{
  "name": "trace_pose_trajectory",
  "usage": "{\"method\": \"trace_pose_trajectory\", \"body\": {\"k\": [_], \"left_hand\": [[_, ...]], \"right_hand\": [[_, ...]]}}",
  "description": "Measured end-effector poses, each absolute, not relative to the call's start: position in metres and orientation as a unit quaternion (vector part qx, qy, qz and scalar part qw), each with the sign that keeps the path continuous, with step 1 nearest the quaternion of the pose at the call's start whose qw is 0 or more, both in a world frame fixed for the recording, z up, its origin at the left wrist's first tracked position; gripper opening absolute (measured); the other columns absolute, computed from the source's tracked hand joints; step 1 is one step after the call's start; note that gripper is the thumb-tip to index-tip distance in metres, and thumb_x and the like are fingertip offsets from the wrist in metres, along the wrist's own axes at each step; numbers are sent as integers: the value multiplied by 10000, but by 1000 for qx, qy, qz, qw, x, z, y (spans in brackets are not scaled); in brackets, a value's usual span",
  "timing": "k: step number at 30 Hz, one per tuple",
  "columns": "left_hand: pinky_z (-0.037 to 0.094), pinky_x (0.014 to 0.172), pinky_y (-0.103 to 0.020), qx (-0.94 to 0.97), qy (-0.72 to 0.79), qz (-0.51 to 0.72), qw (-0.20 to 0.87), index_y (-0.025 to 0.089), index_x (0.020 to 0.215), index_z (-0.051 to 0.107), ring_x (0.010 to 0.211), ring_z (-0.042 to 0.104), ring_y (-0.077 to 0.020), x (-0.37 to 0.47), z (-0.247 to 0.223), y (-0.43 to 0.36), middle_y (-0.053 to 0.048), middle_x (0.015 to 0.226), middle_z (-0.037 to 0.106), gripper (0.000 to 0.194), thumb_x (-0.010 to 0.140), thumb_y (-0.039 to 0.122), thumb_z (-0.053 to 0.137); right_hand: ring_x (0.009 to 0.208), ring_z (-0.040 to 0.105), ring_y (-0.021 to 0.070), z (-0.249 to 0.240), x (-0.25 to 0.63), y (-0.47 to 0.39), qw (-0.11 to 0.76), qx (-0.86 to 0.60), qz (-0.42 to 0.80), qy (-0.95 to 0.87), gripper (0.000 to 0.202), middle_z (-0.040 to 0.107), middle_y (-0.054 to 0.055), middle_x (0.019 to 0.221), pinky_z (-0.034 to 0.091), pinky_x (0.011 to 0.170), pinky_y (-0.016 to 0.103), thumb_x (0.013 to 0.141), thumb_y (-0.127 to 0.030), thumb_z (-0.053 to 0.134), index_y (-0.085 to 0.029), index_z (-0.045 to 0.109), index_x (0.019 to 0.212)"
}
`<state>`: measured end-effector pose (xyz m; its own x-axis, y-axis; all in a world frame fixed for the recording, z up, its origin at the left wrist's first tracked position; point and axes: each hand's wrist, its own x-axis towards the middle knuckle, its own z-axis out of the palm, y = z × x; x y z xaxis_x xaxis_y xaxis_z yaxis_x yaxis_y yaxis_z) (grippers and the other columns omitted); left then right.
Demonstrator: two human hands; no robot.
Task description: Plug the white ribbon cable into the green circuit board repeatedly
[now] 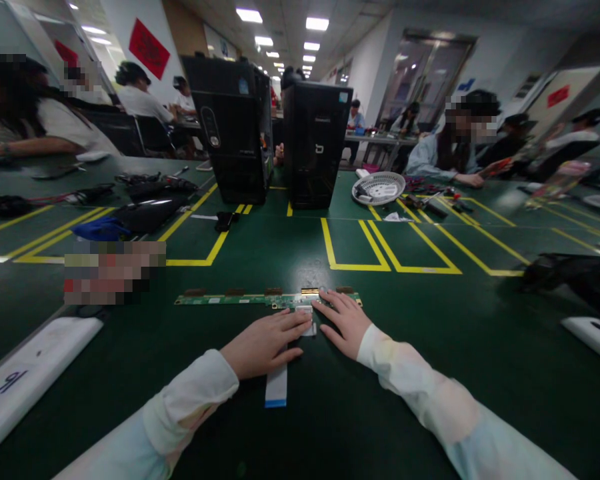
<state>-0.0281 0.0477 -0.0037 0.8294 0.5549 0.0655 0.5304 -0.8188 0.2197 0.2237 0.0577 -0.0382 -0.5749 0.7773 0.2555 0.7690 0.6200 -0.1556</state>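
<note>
Both loosely open, pinching nothing, my left hand [260, 343] overlies the flat white ribbon cable [277, 387] mid-frame; my right hand [349, 325] should lightly steady the slim green circuit board [220, 300].

Head view, one: worn on the person's head, facing forward and down over the green table [360, 420]. Near range: left hand [267, 340] and right hand [347, 325], low centre, with forearms entering from the bottom corners. Far range: past the left black tower [227, 133] and right black tower [316, 147] to the ceiling lights [317, 24].
</note>
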Motion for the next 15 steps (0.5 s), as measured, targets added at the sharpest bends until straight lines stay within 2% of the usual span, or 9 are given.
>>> {"method": "trace_pose_trajectory", "body": {"k": [15], "left_hand": [[343,1112,-416,942,307,89,99,249,1439,372,1349,420,-237,-25,-7,45,-68,1501,416,513,957,417,420]], "right_hand": [[1331,362,295,-42,226,60,163,-435,18,-885,506,438,104,1451,330,1080,511,897,-359,468,-214,496,1381]]}}
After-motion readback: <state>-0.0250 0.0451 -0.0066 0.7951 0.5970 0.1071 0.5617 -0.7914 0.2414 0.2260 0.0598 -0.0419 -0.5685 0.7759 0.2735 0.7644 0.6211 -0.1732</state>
